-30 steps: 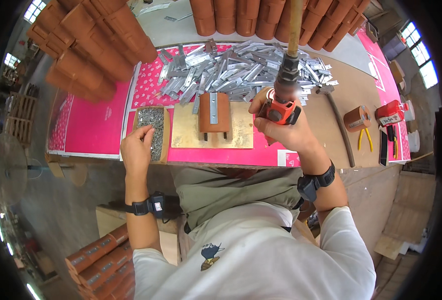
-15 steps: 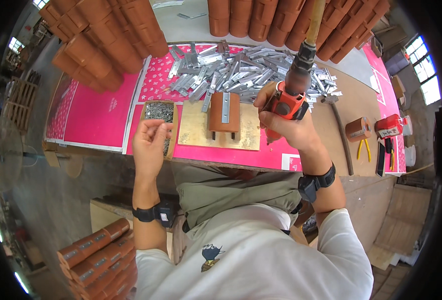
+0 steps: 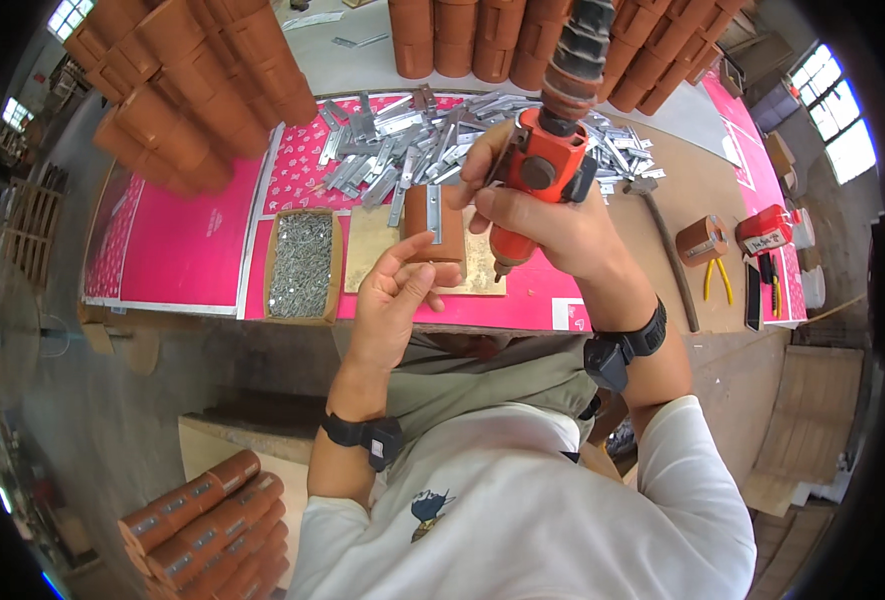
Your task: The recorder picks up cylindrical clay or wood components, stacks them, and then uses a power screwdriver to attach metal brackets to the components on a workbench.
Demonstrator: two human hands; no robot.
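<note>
Far left: stacked terracotta roof tiles (image 3: 187, 85) lean over the far-left corner of the counter (image 3: 707, 185). A pink sheet (image 3: 187, 245) covers the counter's left part; a white border runs along its near edge.

Left of centre: open cardboard box (image 3: 301, 265), rectangular, filled with small grey nails, resting on the pink sheet near the counter's near edge.

Centre: left hand (image 3: 394, 295), palm up, raised just in front of the counter edge. Fingers (image 3: 424, 287) slightly curled and apart; thumb and fingertips come close together, but whether a nail sits between them cannot be told. Black watch on the wrist.

Just beyond the left hand: short terracotta tile piece (image 3: 434, 222), reddish-brown, curved, lying on a pale board (image 3: 477, 272). A grey metal strip (image 3: 434, 215) runs lengthwise along its top.

Far centre: loose heap of grey metal clips (image 3: 412, 140) spread over the pink sheet, with more upright tiles (image 3: 457, 35) behind.

Right of centre: right hand (image 3: 547, 215), fingers clamped around an orange power tool (image 3: 534, 185) with a black ribbed hose rising from its top. The tool's tip points down, just right of the tile piece, above the board.

Right: long dark bar (image 3: 667, 250) on bare wood; round brown object (image 3: 707, 238); red container with a white label (image 3: 762, 228); yellow-handled pliers (image 3: 714, 282).
</note>
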